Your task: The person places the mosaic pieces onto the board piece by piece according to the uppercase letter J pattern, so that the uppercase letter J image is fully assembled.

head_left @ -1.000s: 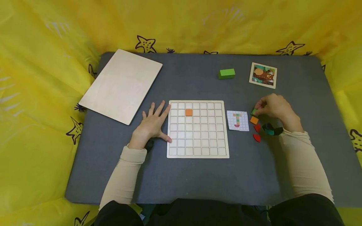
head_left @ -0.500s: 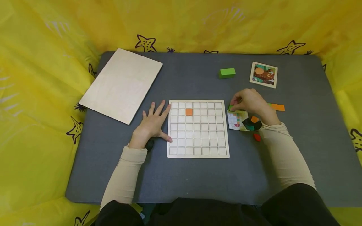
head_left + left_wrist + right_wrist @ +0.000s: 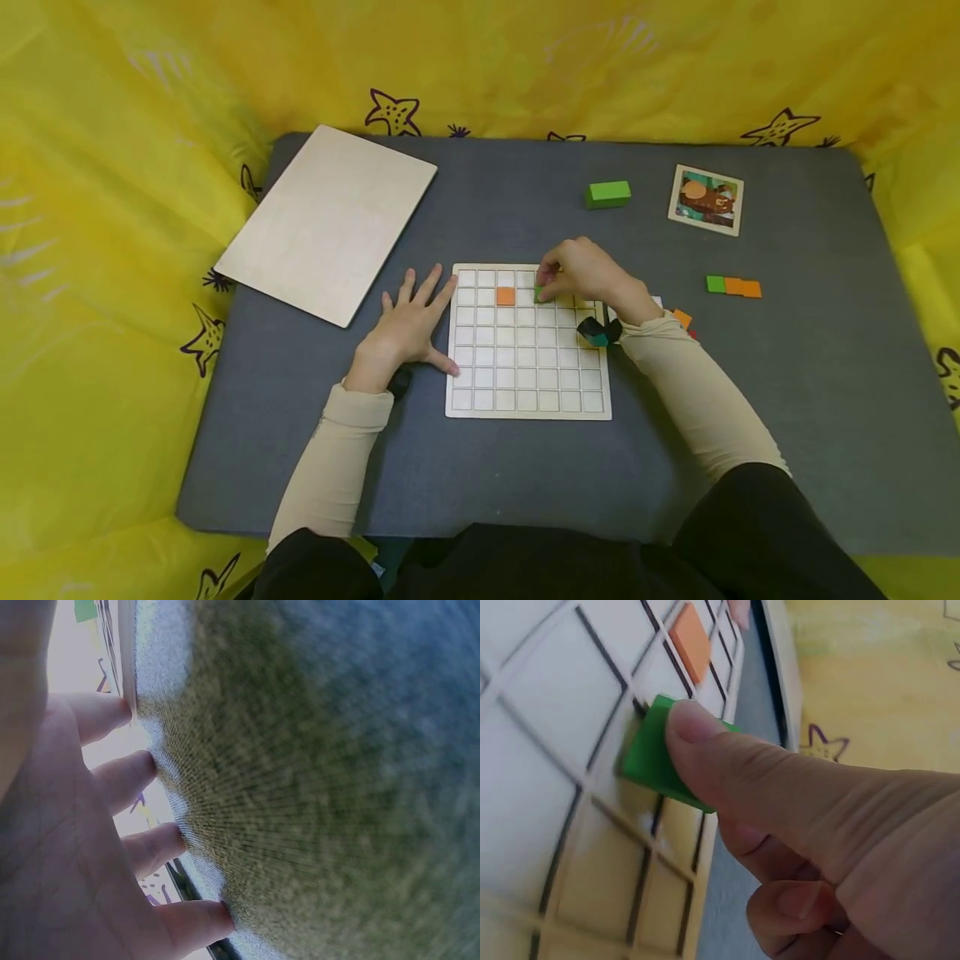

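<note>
My right hand (image 3: 588, 271) pinches a green square tile (image 3: 656, 754) between thumb and fingers, just over the wooden grid board (image 3: 495, 377). In the right wrist view the tile is tilted, one edge close to the grid lines. An orange square tile (image 3: 506, 297) sits in a cell of the board's second row, to the left of the green one. At the board's left edge my left hand (image 3: 401, 337) lies with fingers spread, thumb and index fingertip touching the rim. The left wrist view shows its straight fingers (image 3: 124, 780) down on the table.
Right of the board, my forearm partly hides a pattern card (image 3: 657, 301) and an orange tile (image 3: 682, 318). Green and orange tiles (image 3: 733, 287) lie in a row beyond. Farther back are a green block (image 3: 608, 194) and a bear picture (image 3: 707, 200). A blank wooden board (image 3: 330, 225) lies left.
My right hand has carried the green tile leftward from the loose pieces, past the pattern card, to over the grid board. The left hand stays in place.
</note>
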### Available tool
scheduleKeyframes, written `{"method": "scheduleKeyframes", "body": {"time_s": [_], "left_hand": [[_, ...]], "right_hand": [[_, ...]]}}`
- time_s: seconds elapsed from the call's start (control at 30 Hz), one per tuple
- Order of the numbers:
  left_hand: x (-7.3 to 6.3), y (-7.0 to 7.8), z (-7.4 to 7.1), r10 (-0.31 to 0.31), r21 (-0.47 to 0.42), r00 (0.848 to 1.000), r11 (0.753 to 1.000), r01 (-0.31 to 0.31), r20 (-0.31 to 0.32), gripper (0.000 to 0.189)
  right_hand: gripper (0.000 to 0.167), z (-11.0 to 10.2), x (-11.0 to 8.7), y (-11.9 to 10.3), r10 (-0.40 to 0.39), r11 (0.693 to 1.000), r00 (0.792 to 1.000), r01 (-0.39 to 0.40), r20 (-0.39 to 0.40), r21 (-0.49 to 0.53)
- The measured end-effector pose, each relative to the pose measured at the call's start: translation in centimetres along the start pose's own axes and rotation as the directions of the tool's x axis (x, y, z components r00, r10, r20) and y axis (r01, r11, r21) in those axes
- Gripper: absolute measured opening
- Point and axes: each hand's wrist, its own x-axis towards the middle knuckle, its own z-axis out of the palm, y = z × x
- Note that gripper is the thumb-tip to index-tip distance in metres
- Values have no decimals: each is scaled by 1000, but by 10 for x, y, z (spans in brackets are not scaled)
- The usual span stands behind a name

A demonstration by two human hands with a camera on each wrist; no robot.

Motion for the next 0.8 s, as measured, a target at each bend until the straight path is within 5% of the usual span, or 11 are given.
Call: {"method": "scheduleKeyframes", "body": {"time_s": [0.5,0.8], "left_hand": [[1,-2,2,-4,0,1000,1000,4,-1,147],[0,-1,0,-8,-2,1000,1000,8,1,146]], "right_hand": [[17,14,16,-19,41,999,998,-40,43,-23],[17,15,16,-28,169,976,985,-163,26,-146]]}}
